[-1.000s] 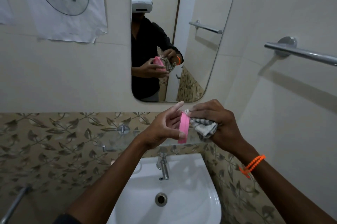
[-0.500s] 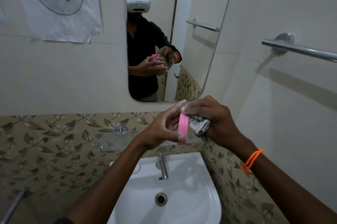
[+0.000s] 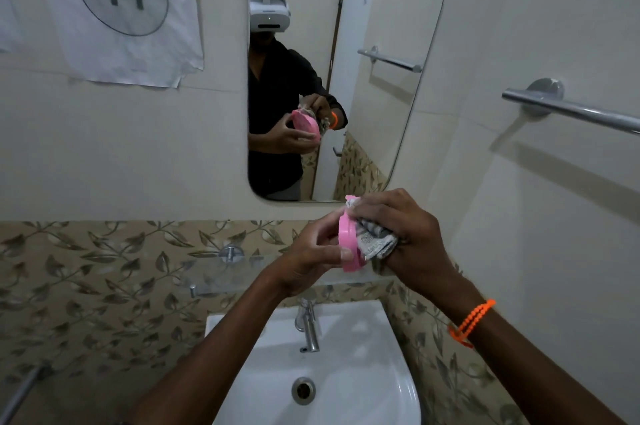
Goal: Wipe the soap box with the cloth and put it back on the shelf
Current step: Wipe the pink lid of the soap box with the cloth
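Observation:
A pink soap box (image 3: 347, 240) is held on edge above the sink, in front of the wall. My left hand (image 3: 309, 260) grips it from the left, thumb across its lower edge. My right hand (image 3: 403, 237) holds a bunched grey checked cloth (image 3: 374, 240) against the box's right face. The cloth covers that face. A glass shelf (image 3: 221, 274) is fixed to the leaf-patterned tiles just below and left of my hands. The mirror (image 3: 381, 133) reflects both hands on the box.
A white sink (image 3: 388, 369) with a chrome tap (image 3: 309, 331) sits below my arms. A chrome towel bar (image 3: 568, 109) juts from the right wall. A paper sheet marked 11 (image 3: 121, 5) hangs at the upper left. A metal pipe (image 3: 20, 393) shows at the lower left.
My left fingers, straight before, have curled round the soap box. The box and cloth have shifted slightly, with the cloth rubbed along the box's right face.

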